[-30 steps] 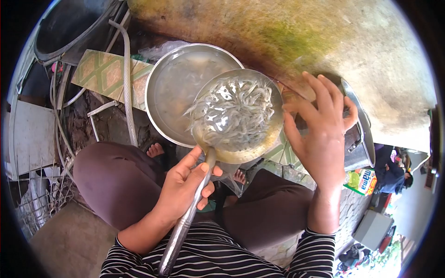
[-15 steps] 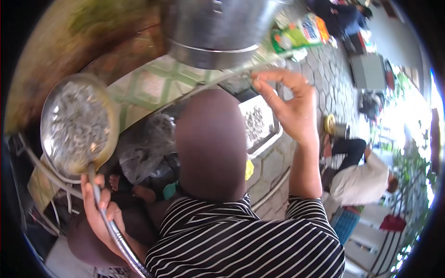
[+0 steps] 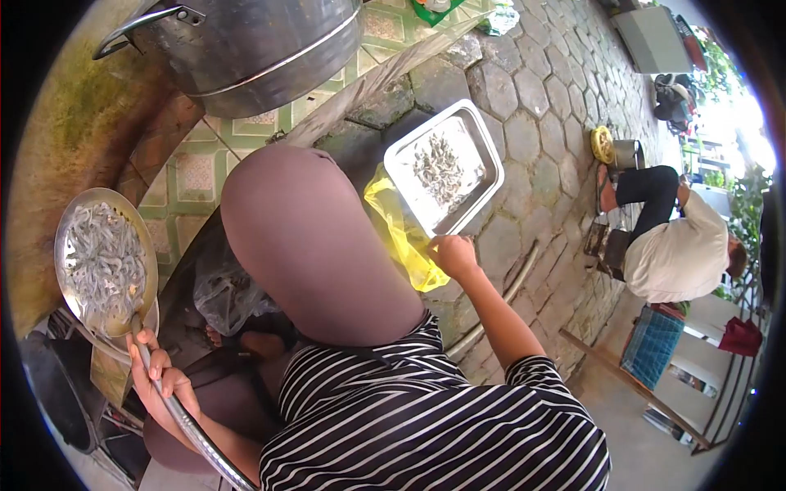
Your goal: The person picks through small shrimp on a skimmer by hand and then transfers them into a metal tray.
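My left hand (image 3: 162, 378) is wrapped round the metal handle of a round skimmer (image 3: 144, 282), which holds many small silvery fish (image 3: 102, 258). On the right, my right hand (image 3: 453, 253) is closed at the near edge of a white rectangular tray (image 3: 491, 159), its fingertips partly hidden against the rim. Small fish (image 3: 440, 169) lie in a pile inside the tray. A yellow plastic bag (image 3: 399, 229) is beside the tray, close to my right hand.
A large metal pot (image 3: 262, 49) stands on the tiled ledge (image 3: 192, 176). A clear plastic bag (image 3: 225, 299) lies by my legs. To the right, a person (image 3: 679, 245) sits on the hexagonal paving (image 3: 532, 135) near a yellow basket (image 3: 603, 145). A hose (image 3: 520, 282) crosses the paving.
My right hand has come down from its raised pinch to the tray's edge. The view has shifted, showing more of the tray and yellow bag. My left hand still holds the skimmer.
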Tool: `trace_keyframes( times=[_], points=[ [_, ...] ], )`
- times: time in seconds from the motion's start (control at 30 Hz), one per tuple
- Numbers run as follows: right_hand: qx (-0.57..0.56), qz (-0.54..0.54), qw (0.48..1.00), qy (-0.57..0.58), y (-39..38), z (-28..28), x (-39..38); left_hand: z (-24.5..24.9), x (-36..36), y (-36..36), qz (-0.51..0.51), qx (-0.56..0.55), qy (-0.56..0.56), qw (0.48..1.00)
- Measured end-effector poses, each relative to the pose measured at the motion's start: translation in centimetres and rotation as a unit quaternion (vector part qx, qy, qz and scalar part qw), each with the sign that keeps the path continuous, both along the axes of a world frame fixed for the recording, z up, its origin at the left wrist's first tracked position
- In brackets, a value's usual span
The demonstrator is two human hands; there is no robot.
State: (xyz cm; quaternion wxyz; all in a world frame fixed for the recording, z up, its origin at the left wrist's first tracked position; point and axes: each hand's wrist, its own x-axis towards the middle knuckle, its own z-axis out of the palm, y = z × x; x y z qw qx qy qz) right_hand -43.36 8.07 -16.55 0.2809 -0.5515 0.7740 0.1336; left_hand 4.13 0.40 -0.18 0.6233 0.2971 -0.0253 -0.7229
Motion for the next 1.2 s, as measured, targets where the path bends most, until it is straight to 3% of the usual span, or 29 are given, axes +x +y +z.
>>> trace_keyframes(
  times=[0.17, 0.3, 0.4, 0.43, 0.47, 0.53, 0.6, 0.63, 0.73, 0.83, 0.93, 0.97, 1.03, 1.13, 1.2],
  points=[
    [0.076, 0.020, 0.996, 0.040, 0.0, -1.2, -0.1, 0.5, -0.7, 0.4, 0.009, -0.001, -0.032, 0.999],
    [0.067, 0.005, 0.997, 0.029, -0.6, -0.2, -0.2, 0.5, -1.3, 0.8, 0.023, -0.006, -0.025, 0.999],
    [-0.008, 0.003, 1.000, 0.010, -1.3, 0.3, -1.6, 0.7, -1.9, 1.0, 0.036, 0.004, -0.005, 0.999],
    [-0.022, 0.045, 0.999, 0.008, -3.0, 1.9, -1.5, 0.7, -2.3, 1.1, 0.049, -0.008, 0.018, 0.999],
    [-0.093, -0.027, 0.993, -0.061, -4.3, 4.1, -1.4, 0.9, -2.7, 1.2, 0.079, 0.007, -0.004, 0.997],
    [-0.145, -0.093, 0.983, -0.067, -8.8, 8.8, -0.4, 1.7, -3.5, 0.8, 0.105, 0.056, -0.025, 0.993],
    [-0.236, -0.061, 0.963, -0.118, -13.3, 15.5, 2.2, 1.5, -3.6, 0.8, 0.092, 0.042, -0.025, 0.995],
    [-0.312, -0.011, 0.940, -0.137, -14.9, 17.7, 3.0, 1.8, -4.0, 0.6, 0.101, 0.061, -0.041, 0.992],
    [-0.386, 0.068, 0.887, -0.245, -18.9, 23.9, 8.0, 2.0, -4.2, 0.3, 0.093, 0.075, -0.044, 0.992],
    [-0.360, 0.265, 0.830, -0.334, -21.5, 26.7, 15.6, 1.7, -3.9, 0.6, 0.099, 0.070, -0.038, 0.992],
    [-0.327, 0.509, 0.736, -0.303, -23.2, 26.7, 23.2, 1.8, -3.7, 0.7, 0.101, 0.086, -0.060, 0.989],
    [-0.320, 0.517, 0.732, -0.306, -23.6, 26.2, 25.0, 2.0, -3.9, 0.6, 0.098, 0.087, -0.067, 0.989],
    [-0.328, 0.615, 0.650, -0.304, -24.2, 24.9, 28.0, 2.5, -3.8, 0.6, 0.092, 0.089, -0.077, 0.989],
    [-0.317, 0.674, 0.604, -0.283, -24.3, 24.4, 31.1, 2.4, -3.6, 0.7, 0.085, 0.060, -0.064, 0.993],
    [-0.286, 0.695, 0.606, -0.262, -24.2, 24.2, 32.2, 2.6, -3.5, 0.6, 0.086, 0.061, -0.051, 0.993]
  ],
)
